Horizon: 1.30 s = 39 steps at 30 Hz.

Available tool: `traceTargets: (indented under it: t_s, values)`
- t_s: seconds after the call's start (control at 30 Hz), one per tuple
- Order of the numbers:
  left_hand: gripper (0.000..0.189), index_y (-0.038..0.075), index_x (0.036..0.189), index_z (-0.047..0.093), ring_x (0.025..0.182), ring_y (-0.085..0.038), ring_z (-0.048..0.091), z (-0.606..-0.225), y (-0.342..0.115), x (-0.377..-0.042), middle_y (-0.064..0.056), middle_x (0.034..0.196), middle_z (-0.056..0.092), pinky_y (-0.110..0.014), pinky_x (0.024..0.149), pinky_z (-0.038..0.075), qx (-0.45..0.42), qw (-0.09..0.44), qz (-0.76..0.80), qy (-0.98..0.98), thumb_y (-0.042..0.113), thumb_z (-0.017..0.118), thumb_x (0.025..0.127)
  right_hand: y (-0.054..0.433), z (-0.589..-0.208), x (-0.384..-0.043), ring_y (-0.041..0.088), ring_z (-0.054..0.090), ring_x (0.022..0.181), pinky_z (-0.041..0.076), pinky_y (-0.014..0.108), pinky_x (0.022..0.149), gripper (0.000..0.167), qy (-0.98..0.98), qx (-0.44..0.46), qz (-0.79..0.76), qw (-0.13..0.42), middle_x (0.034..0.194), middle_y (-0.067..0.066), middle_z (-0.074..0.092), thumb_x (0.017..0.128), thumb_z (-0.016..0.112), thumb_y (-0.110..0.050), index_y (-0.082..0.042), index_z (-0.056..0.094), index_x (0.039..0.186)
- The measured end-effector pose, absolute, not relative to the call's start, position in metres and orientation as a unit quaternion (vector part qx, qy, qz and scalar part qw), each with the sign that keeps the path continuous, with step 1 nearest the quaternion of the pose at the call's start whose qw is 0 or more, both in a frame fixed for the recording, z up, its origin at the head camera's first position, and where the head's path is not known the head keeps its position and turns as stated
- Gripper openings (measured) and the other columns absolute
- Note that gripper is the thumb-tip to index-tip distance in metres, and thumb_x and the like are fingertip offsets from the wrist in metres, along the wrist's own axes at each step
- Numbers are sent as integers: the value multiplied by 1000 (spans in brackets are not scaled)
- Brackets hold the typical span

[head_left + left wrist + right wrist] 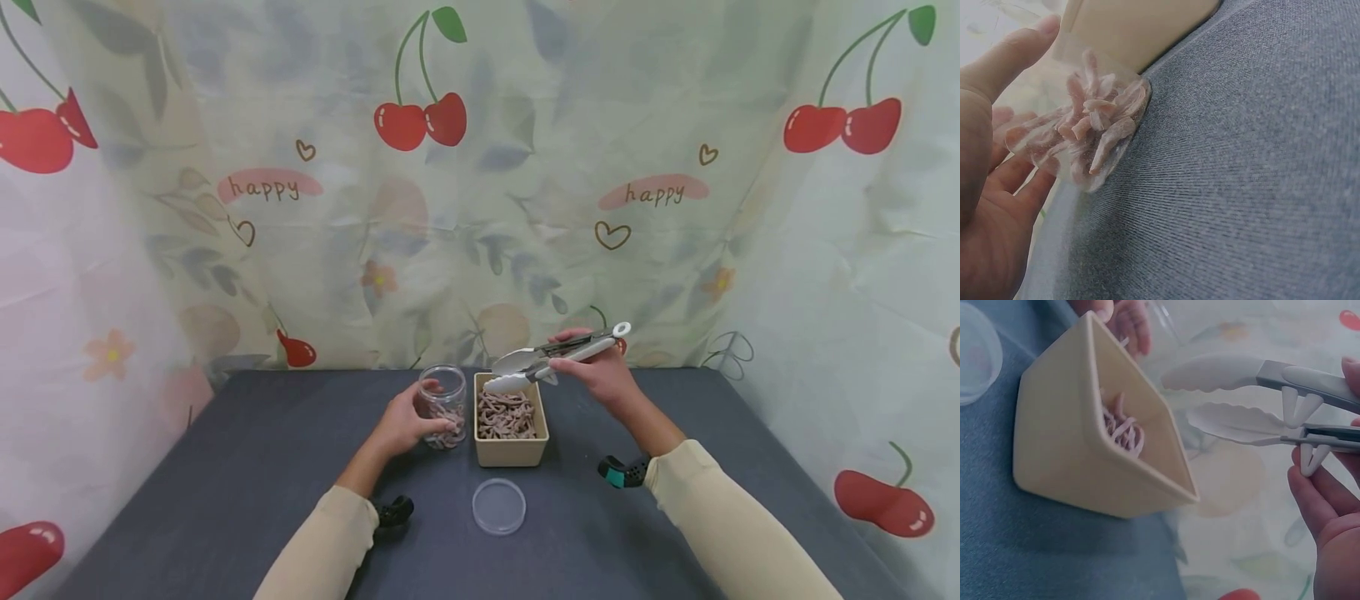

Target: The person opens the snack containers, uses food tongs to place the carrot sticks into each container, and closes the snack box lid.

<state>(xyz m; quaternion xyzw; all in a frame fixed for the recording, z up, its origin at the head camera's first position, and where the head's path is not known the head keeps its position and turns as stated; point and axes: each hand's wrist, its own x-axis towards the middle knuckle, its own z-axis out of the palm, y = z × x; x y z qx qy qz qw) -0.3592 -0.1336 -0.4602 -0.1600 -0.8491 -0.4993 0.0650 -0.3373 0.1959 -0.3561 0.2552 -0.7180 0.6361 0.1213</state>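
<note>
My left hand (399,425) grips a clear jar (444,382), its thumb on the near side and fingers round the far side. Pale pinkish-brown strips (1097,115) lie in the jar's bottom. Right beside the jar stands a beige rectangular box (512,454), holding many similar strips (507,417). My right hand (603,377) holds white and grey tongs (516,361) tilted above the box's back edge. In the right wrist view the tips of the tongs (1222,374) are parted, with nothing between them.
A clear round lid (499,507) lies on the dark blue tablecloth (300,450) in front of the box. Behind the table hangs a curtain (525,167) printed with cherries and leaves, and it also covers both sides.
</note>
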Motion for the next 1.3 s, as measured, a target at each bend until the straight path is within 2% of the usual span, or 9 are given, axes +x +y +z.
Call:
traceTargets:
  t_s: [0.4,0.7,0.8,1.0,1.3]
  values:
    - [73,5,131,54,92,-18,60,-459,-132,-357,-5,119,63,-38,81,48,-157,69,-495,-852,19,90,69,200,-379,-345,45,60,101,52,23,73,42,-733,244,622,122,114,34,59,78,76,9,13,59,116]
    - [73,5,131,54,93,-19,60,-459,-131,-357,-6,120,63,-37,81,48,-160,68,-498,-850,19,90,69,196,-392,-350,44,59,105,51,23,76,43,-729,229,636,108,116,35,58,79,75,10,14,56,118]
    - [72,6,131,54,92,-18,59,-459,-131,-357,-5,120,63,-37,80,48,-164,67,-497,-850,20,89,69,193,-395,-350,38,61,102,51,23,75,44,-737,226,629,99,117,35,58,79,75,7,13,56,119]
    - [72,7,132,54,94,-19,60,-458,-132,-356,-4,119,62,-39,82,48,-158,62,-501,-849,20,89,70,189,-398,-351,12,63,88,50,23,73,44,-753,209,618,92,118,33,58,79,77,3,10,58,118]
    - [73,8,131,55,94,-19,59,-459,-134,-356,-3,121,62,-40,83,48,-155,63,-495,-852,22,90,69,184,-398,-350,12,64,85,51,25,72,42,-773,184,601,92,113,26,64,78,80,-3,8,61,114]
